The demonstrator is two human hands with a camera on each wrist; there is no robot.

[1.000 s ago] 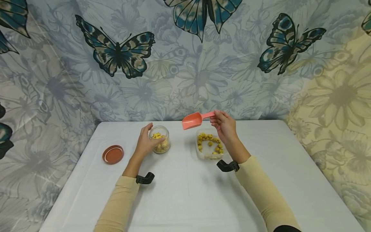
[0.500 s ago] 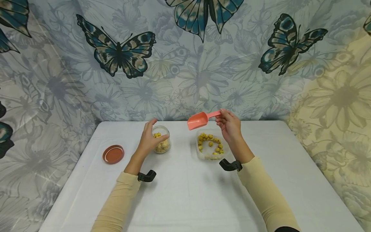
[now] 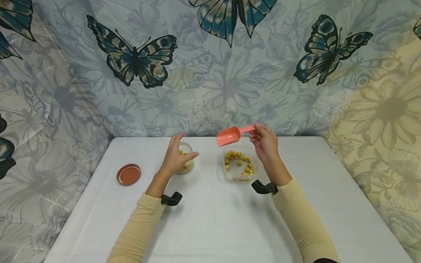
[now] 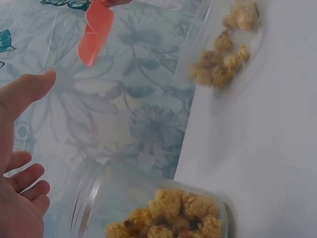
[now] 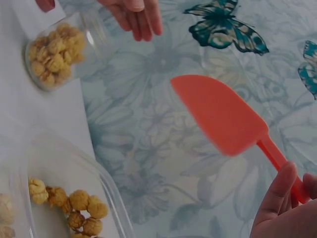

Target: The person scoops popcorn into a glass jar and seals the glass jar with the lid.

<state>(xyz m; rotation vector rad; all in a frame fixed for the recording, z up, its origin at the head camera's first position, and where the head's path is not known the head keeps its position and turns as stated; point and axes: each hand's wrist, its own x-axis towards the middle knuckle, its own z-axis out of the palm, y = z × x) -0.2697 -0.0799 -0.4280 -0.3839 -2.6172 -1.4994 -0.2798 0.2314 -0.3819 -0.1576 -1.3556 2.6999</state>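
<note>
Farther right than before, the left hand (image 3: 175, 157) spreads empty fingers (image 4: 27, 177) beside a jar (image 5: 91, 39) (popcorn (image 5: 55, 55) inside); the right hand (image 3: 267, 146), likewise shifted, pinches a scoop (image 3: 229, 136) near a tub (image 3: 241, 178) of popcorn.

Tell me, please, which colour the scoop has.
The scoop is plain coral red, which shows best in the right wrist view.

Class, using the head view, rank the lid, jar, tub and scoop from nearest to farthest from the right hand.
1. Scoop: in the right hand.
2. Tub: just left, on the table.
3. Jar: farther left, partly behind the left hand.
4. Lid: farthest left.
</note>
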